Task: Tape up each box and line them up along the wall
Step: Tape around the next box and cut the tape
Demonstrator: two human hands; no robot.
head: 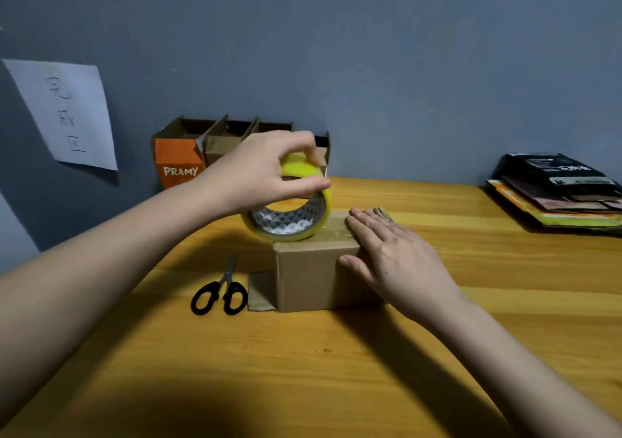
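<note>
A small brown cardboard box stands on the wooden table, a side flap sticking out at its lower left. My left hand grips a roll of yellowish clear tape held on edge over the box's top left end. A strip of tape runs from the roll across the box top. My right hand lies flat on the box top, fingers straight, pressing on the tape, with the thumb against the front face.
Black-handled scissors lie left of the box. Several open cardboard boxes, one orange and marked PRAMY, stand against the grey wall. A paper sign hangs on the left wall. A stack of flat packaging sits at the table's far right.
</note>
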